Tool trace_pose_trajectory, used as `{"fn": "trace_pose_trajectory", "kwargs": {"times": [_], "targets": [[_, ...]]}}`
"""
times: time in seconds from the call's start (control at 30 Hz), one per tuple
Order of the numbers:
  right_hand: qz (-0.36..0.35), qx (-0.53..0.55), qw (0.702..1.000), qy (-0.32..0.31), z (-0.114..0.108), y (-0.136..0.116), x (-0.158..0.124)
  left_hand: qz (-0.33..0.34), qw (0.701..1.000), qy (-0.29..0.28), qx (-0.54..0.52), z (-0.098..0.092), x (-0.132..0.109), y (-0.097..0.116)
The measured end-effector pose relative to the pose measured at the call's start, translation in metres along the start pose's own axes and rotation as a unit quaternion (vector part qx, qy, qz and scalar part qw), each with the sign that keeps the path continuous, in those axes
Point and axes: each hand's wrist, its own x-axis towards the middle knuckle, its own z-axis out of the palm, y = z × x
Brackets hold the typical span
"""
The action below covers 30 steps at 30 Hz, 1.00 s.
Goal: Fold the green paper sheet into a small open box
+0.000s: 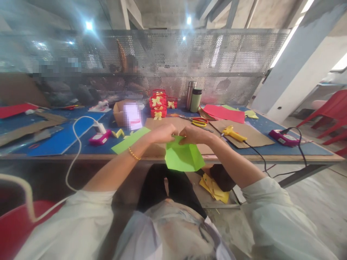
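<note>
- The left hand [162, 133] and the right hand [194, 135] are shown close together, almost touching, at the near edge of the blue surface [311, 148].
- A green sheet [184, 159] is held by its top edge in both hands; the grip of each hand is closed, with the fingers curled over and pinched onto the paper.
- The green sheet is seen hanging down from the hands, in front of the surface edge and above the lap; a fold line is visible across it.
- A gold bracelet [134, 154] is worn on the left wrist.
- A second green strip [130, 141] is laid flat on the surface, just left of the left hand.
- Scissors [199, 122] with yellow and red handles are placed just beyond the right hand.
- A yellow glue gun [234, 133] is rested on a cardboard sheet [257, 139] to the right, with a black cable trailing off the edge.
- Pink devices are set at either side: one at the right [284, 138], one at the left [100, 138], the latter beside a white cable [73, 144].
- Red boxes [158, 103] with yellow bows are stacked at the far side, near two flasks [193, 95] and a red sheet [225, 112].
- Yellow paper scraps [215, 187] are seen below the surface, under the right forearm.
</note>
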Motion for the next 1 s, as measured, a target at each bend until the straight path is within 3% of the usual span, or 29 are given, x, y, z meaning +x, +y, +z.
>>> {"fn": "trace_pose_trajectory", "kwargs": {"times": [0.13,0.3,0.47,0.8,0.9,1.0], "targets": [[-0.001,-0.027,1.0,-0.001,0.0,-0.004,-0.001,-0.006,1.0,-0.018,-0.019,-0.002,0.001,0.002],[0.02,-0.035,0.999,-0.029,-0.007,-0.016,-0.006,-0.07,0.996,-0.049,0.037,-0.006,0.002,0.01],[0.019,-0.056,0.997,-0.042,-0.009,-0.021,-0.007,-0.073,0.994,-0.067,0.042,-0.008,0.004,0.014],[0.017,-0.015,0.998,-0.053,-0.008,-0.001,-0.006,-0.058,0.995,-0.072,0.027,-0.006,0.005,0.006],[-0.009,0.056,0.998,-0.02,-0.014,0.014,-0.01,-0.089,0.993,-0.073,0.005,-0.008,0.002,0.001],[0.012,0.125,0.99,0.066,-0.018,0.025,-0.013,-0.128,0.988,-0.08,-0.028,-0.011,0.0,-0.006]]}}
